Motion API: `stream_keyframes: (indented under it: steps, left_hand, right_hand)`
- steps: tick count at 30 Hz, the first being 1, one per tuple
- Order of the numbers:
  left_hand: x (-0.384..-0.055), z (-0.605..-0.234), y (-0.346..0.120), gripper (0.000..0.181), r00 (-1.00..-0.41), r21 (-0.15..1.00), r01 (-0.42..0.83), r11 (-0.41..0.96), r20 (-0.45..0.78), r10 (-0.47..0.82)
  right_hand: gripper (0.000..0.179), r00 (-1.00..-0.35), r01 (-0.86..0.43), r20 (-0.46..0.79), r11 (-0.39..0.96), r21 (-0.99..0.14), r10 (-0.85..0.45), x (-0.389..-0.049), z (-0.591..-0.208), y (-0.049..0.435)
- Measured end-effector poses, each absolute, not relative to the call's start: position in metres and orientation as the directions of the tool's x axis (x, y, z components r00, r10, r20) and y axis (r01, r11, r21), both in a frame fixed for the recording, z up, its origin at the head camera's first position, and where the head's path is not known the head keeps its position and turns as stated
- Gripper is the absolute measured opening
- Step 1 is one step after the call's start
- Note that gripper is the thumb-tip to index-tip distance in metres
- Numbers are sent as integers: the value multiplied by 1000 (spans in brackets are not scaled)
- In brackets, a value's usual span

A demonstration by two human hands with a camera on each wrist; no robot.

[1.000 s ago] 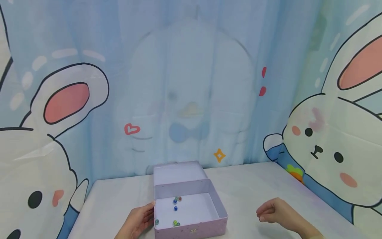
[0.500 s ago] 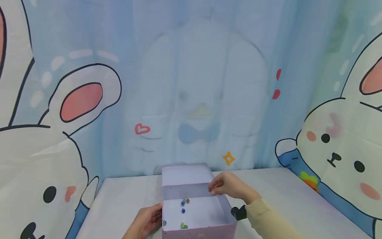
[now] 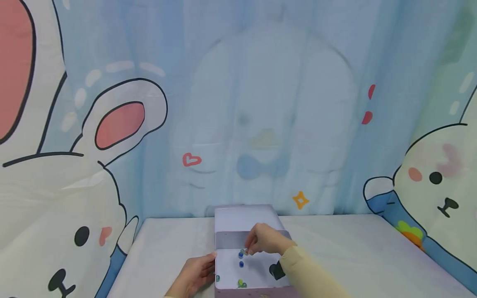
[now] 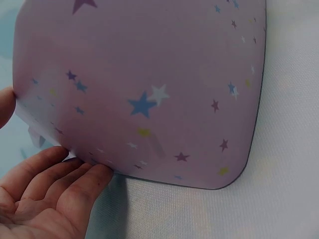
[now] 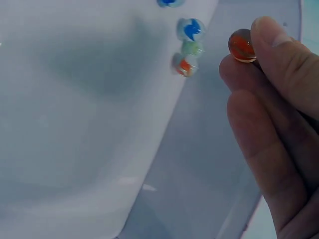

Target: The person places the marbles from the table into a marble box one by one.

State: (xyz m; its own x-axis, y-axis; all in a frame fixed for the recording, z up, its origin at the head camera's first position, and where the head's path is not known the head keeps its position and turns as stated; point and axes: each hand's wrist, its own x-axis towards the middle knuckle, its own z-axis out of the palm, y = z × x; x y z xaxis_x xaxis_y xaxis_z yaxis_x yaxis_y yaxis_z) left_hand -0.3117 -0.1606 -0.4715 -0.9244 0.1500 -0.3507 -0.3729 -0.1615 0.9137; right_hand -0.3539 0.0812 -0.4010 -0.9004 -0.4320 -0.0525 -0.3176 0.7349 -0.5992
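A lilac, star-printed box [image 3: 228, 240] stands on the white-covered table with its lid raised at the back. My left hand [image 3: 195, 273] grips its left side, thumb at the rim and fingers against the outer wall [image 4: 144, 119]. Over the inside of the box, my right hand [image 3: 265, 240] pinches an orange-red marble [image 5: 242, 46] between thumb and forefinger. Close by, near the back wall, lie a blue-and-white marble [image 5: 192, 30], a pale green marble [image 5: 193, 48] and an orange-and-white marble [image 5: 187, 65]. Another blue marble [image 3: 241, 264] sits slightly nearer me.
Green-yellow marbles [image 3: 242, 283] lie by the box's front wall, and a greenish marble [image 3: 218, 278] by its left wall. The lid [image 3: 244, 218] leans up behind the box, near a blue curtain [image 3: 208, 103] printed with rabbits. White cloth [image 3: 335, 256] spreads to the right.
My right hand has come from the table right of the box to over its inside, near the back marbles. The left hand has stayed on the box's side. The head view has turned leftward.
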Motion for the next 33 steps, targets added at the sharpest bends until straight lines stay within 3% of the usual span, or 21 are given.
stream_keyframes:
  steps: [10, 33]
  left_hand:
    - [-311, -472, -160, 58, -929, 918, -358, -168, -332, 164]
    - [-312, -470, -160, 57, -923, 912, -379, -158, -361, 132]
  right_hand:
    - [12, -885, -316, -94, 736, -599, -456, -353, -416, 73]
    - [10, -835, -313, -185, 723, -615, -519, -342, -410, 56]
